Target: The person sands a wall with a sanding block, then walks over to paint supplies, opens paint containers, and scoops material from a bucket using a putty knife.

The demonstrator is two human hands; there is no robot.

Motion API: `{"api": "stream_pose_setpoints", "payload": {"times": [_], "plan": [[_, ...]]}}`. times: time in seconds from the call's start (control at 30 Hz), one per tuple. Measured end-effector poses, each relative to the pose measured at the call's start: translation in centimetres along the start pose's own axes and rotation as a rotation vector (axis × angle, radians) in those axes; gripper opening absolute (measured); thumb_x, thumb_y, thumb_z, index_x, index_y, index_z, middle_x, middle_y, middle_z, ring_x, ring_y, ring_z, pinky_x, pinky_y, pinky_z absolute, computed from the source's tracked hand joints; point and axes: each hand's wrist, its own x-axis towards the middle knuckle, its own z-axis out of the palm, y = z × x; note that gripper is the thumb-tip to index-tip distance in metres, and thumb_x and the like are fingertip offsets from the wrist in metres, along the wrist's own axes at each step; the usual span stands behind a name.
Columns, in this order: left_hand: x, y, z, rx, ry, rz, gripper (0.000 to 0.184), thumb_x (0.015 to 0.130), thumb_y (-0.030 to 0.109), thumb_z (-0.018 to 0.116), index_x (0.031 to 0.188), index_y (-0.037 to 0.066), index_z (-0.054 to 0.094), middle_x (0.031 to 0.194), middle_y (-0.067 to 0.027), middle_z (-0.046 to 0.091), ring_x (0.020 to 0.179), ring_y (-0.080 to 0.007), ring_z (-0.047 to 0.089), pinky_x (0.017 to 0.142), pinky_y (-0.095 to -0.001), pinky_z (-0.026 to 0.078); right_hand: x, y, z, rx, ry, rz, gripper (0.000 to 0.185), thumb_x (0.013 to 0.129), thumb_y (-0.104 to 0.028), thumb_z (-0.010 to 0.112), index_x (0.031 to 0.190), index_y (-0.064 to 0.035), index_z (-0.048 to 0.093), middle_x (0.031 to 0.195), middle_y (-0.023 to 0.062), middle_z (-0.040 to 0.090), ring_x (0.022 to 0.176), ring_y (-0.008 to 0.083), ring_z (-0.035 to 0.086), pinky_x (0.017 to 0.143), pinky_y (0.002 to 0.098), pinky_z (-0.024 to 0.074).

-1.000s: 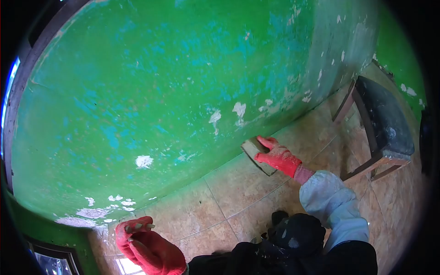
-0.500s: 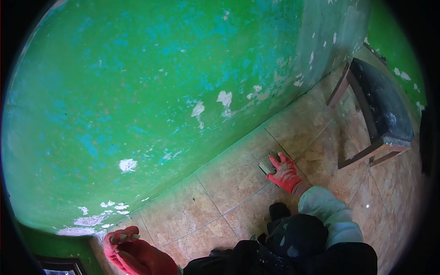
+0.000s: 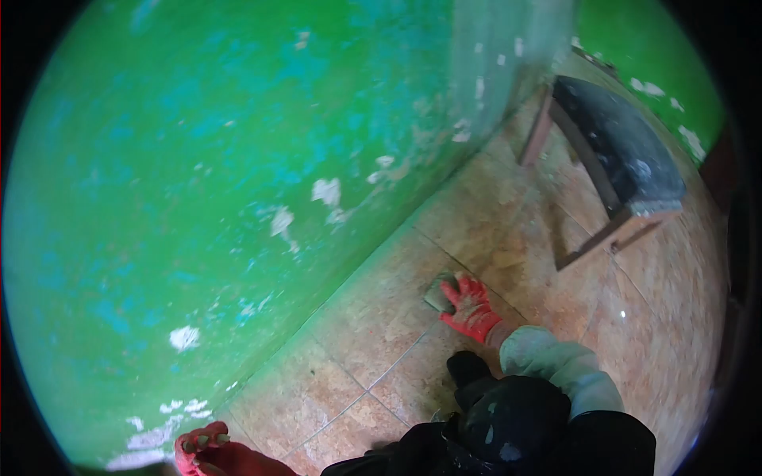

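My right hand, in a dusty red glove, reaches down over the tiled floor. It grips a small flat grey-green block, which looks like a sanding block; the glove covers part of it. At the lower left my left hand wears a matching red glove with bare fingertips. Its fingers are loosely curled, with a gap to the thumb and nothing visible between them. Part of that hand runs out of the frame. Beside it rises the green wall, with blue patches and flaked white spots.
A stool with a dark seat and wooden legs stands on the right, near the room's corner. Brown floor tiles run along the wall's foot. My dark shoe and knee are just below my right hand.
The view has shifted, so wall and stool appear farther left. My right hand still grips the block near the floor. My left hand sits lower in the frame, fingers still curled.
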Motion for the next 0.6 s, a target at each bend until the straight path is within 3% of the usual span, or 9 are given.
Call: {"api": "stream_pose_setpoints", "payload": {"times": [0.2,0.27,0.3,0.33,0.37,0.43,0.5,0.53,0.6], "plan": [[-3.1,-1.4,7.2,-0.243,-0.146,-0.148,0.041,0.101,0.032,0.04,0.108,-0.006,0.052,0.099,-0.0144,0.054,0.085,-0.0236,0.054,0.08,-0.037,0.048,-7.2,-0.4,-0.8,0.038,0.192,-0.2,0.071,0.085,-0.054,0.053,0.144,-0.0188,0.038,0.15,0.0245,0.02,0.13,0.04,0.031,0.106,0.0546,0.0278],[-5.8,-1.7,11.0,-0.459,-0.277,-0.274,0.04,0.101,0.03,0.041,0.111,-0.007,0.052,0.1,-0.0145,0.054,0.085,-0.024,0.055,0.08,-0.0368,0.049,-11.9,-0.2,-0.7,0.425,0.342,-0.237,0.057,0.088,-0.047,0.051,0.135,-0.016,0.048,0.135,0.0258,0.043,0.12,0.0372,0.046,0.098,0.0497,0.0382],[-7.6,-1.6,12.7,-0.581,-0.336,-0.382,0.04,0.1,0.028,0.043,0.114,-0.008,0.051,0.101,-0.0146,0.054,0.086,-0.0243,0.055,0.079,-0.0366,0.049,-13.7,0.9,-3.0,0.386,0.376,-0.151,0.057,0.088,-0.047,0.051,0.135,-0.016,0.048,0.135,0.0258,0.043,0.12,0.0372,0.046,0.098,0.0497,0.0382],[-9.6,-1.7,14.0,-0.54,-0.457,-0.373,0.036,0.099,0.023,0.046,0.116,-0.008,0.053,0.102,-0.0149,0.056,0.088,-0.0236,0.056,0.078,-0.0352,0.049,-15.5,1.5,-6.3,0.304,0.124,-0.053,0.05,0.088,-0.043,0.051,0.129,-0.0151,0.052,0.124,0.0228,0.052,0.112,0.0349,0.052,0.093,0.0472,0.0421],[-11.4,-1.8,15.0,-0.264,-0.6,-0.16,0.032,0.096,0.018,0.051,0.116,-0.006,0.057,0.098,-0.0125,0.059,0.085,-0.021,0.057,0.076,-0.032,0.048,-17.2,2.3,-8.2,0.247,-0.132,0.042,0.043,0.089,-0.039,0.05,0.124,-0.0143,0.055,0.112,0.0197,0.06,0.103,0.0327,0.058,0.087,0.0447,0.0459],[-14.0,-2.8,16.8,-0.595,-0.845,-0.587,0.026,0.098,0.018,0.044,0.112,-0.002,0.053,0.093,-0.0035,0.049,0.072,-0.0146,0.046,0.073,-0.0289,0.04,-21.6,4.4,-5.1,-0.019,0.07,0.241,0.037,0.088,-0.033,0.052,0.118,-0.0118,0.057,0.092,0.0145,0.064,0.086,0.0332,0.063,0.078,0.0425,0.0481],[-16.2,-2.0,17.7,-0.536,-0.927,-0.614,0.024,0.096,0.016,0.048,0.113,0.0,0.053,0.091,-0.0037,0.052,0.072,-0.0149,0.049,0.071,-0.0282,0.042,-25.5,5.8,-10.7,0.458,0.227,0.321,0.038,0.088,-0.027,0.051,0.122,-0.0116,0.055,0.088,0.0153,0.064,0.082,0.0343,0.063,0.074,0.0421,0.0488],[-17.3,-1.4,18.1,-0.442,-0.954,-0.641,0.024,0.094,0.014,0.052,0.114,0.002,0.054,0.089,-0.0039,0.055,0.071,-0.0152,0.053,0.07,-0.0275,0.044,-27.2,6.9,-9.5,0.225,0.586,0.362,0.042,0.088,-0.023,0.051,0.129,-0.0146,0.05,0.085,0.0163,0.065,0.08,0.0349,0.064,0.072,0.0425,0.0491],[-18.0,1.8,17.4,-0.299,-1.024,-0.6,0.034,0.093,0.017,0.055,0.121,-0.003,0.058,0.092,-0.0096,0.061,0.08,-0.0193,0.058,0.072,-0.0304,0.047,-31.5,7.5,-9.2,0.375,0.472,0.54,0.045,0.088,-0.022,0.051,0.133,-0.0165,0.047,0.091,0.0162,0.065,0.083,0.0345,0.064,0.072,0.0425,0.0494]]}}
